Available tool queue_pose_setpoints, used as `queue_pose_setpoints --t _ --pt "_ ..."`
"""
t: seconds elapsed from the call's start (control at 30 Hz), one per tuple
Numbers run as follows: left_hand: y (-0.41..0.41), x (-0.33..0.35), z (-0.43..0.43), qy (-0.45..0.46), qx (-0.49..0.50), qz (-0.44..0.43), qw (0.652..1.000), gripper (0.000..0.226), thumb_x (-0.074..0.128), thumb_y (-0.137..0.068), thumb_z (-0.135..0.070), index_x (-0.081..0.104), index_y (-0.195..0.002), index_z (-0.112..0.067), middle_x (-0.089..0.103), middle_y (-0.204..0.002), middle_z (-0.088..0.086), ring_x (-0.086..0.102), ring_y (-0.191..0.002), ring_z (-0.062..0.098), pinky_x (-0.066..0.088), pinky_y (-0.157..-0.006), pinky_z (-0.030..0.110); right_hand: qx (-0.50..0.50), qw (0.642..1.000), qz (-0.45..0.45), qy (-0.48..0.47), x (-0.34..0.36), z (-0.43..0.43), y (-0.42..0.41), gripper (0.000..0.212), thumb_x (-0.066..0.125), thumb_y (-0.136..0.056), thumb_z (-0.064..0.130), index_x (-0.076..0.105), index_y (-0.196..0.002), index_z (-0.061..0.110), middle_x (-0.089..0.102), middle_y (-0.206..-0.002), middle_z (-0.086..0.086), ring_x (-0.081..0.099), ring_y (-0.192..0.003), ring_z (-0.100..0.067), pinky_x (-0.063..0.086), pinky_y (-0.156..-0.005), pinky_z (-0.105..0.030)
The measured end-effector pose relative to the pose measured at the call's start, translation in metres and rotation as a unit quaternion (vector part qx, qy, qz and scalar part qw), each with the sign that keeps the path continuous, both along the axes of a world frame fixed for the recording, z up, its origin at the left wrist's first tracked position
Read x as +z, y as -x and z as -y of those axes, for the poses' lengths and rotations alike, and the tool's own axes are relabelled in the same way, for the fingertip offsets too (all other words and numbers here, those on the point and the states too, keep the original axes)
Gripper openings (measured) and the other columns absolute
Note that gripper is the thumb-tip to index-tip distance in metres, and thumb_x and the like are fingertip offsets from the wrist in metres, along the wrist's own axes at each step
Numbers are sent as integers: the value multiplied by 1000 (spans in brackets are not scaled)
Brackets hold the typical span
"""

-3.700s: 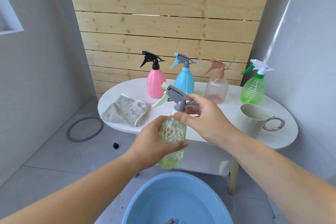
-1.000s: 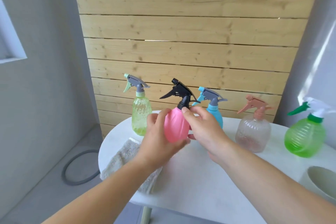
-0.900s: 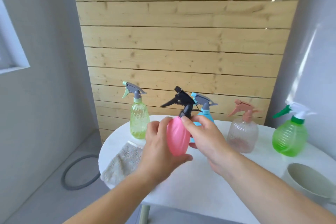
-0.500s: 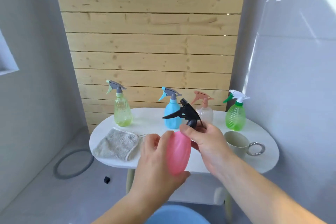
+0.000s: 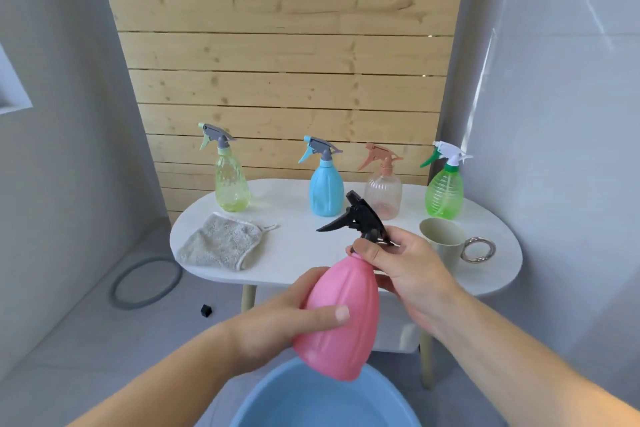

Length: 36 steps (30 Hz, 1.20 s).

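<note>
A pink bottle [image 5: 337,319] is being held in the air, tilted so that its black sprayer [image 5: 360,222] is leaning toward eleven o'clock. It is hanging just above the rim of a blue basin [image 5: 277,404] at its six o'clock, in front of the table [image 5: 298,255]. Its body is being gripped by the left hand [image 5: 273,326] from nine o'clock, fingers curled behind and thumb laid across the front. Its neck, just under the sprayer, is being pinched by the thumb and curled fingers of the right hand [image 5: 412,277] from three o'clock. On the table, a cloth [image 5: 221,243] is lying at ten o'clock of the pink bottle and a cup [image 5: 443,239] is standing at two o'clock. Along the far edge, upright and apart, a yellow bottle [image 5: 231,184] is standing at eleven o'clock, a blue bottle [image 5: 325,191] and a clear bottle [image 5: 384,194] near twelve, and a green bottle [image 5: 445,194] at one o'clock.
</note>
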<state>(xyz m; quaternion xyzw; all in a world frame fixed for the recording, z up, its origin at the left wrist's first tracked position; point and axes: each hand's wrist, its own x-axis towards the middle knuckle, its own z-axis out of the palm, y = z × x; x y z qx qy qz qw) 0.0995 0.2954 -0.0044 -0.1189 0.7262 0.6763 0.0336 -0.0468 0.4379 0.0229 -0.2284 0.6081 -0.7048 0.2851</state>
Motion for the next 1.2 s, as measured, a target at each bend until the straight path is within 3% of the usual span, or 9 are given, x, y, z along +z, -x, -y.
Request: queue_pose_setpoints --t 0.1,0.23,0.37,0.43,0.6,0.77,0.93,1.03,1.2 --pt "2 -7 2 14 2 21 1000 88 87 -63 -43 48 -141 -36 67 -131 -3 68 -118 15 58 -95 35 -7 1000 -6 -9 -4 2 1 22 75 -84 16 68 -102 7 76 -93 -14 69 -81 -17 56 -69 -29" --pt "1 -17 12 -101 5 45 994 80 80 -70 -36 52 -143 -22 65 -137 14 65 -123 31 47 -108 56 0 1000 8 -14 -8 3 0 22 74 -85 19 69 -103 9 77 -96 -11 70 -80 -13 56 -69 -25" --pt "2 -17 9 -53 -55 53 996 91 85 -70 -53 44 -149 -35 61 -144 1 61 -132 23 50 -109 50 3 1000 8 -29 -12 7 0 24 75 -84 21 69 -104 9 77 -96 -11 70 -81 -14 55 -71 -26" --pt "3 -18 9 -31 -33 64 997 90 86 -68 -46 45 -147 -37 65 -139 -1 65 -126 21 51 -108 50 5 999 10 -32 -14 9 0 25 76 -84 20 68 -104 8 76 -98 -13 69 -80 -14 54 -71 -26" --pt "0 -23 11 -125 -26 51 991 77 74 -75 -39 50 -147 -30 61 -143 12 59 -131 33 44 -113 58 13 999 20 -34 -17 13 -2 24 76 -84 23 70 -105 12 77 -96 -9 70 -81 -13 55 -70 -27" --pt "2 -23 -3 -49 5 35 998 87 83 -66 -51 48 -143 -33 70 -131 -5 68 -121 16 57 -100 39 8 999 18 -34 -19 15 -4 23 76 -84 22 69 -103 11 77 -94 -8 70 -80 -13 56 -71 -28" --pt "1 -24 8 -84 31 46 995 75 80 -68 -45 57 -138 -28 69 -132 6 67 -122 28 49 -110 52 13 999 18 -35 -20 14 -1 22 75 -85 20 68 -104 9 77 -97 -10 70 -82 -14 56 -73 -28" --pt "1 -25 7 -103 26 39 994 72 78 -71 -47 59 -138 -27 69 -133 9 66 -123 28 49 -109 50 13 999 17 -34 -21 14 0 22 75 -86 20 68 -103 9 77 -97 -11 71 -83 -15 56 -73 -29" --pt "4 -24 2 -51 51 33 997 87 87 -62 -51 54 -137 -24 72 -126 4 70 -117 23 55 -104 46 16 999 20 -26 -21 17 1 20 74 -86 21 68 -102 10 77 -98 -12 71 -85 -15 55 -72 -29"
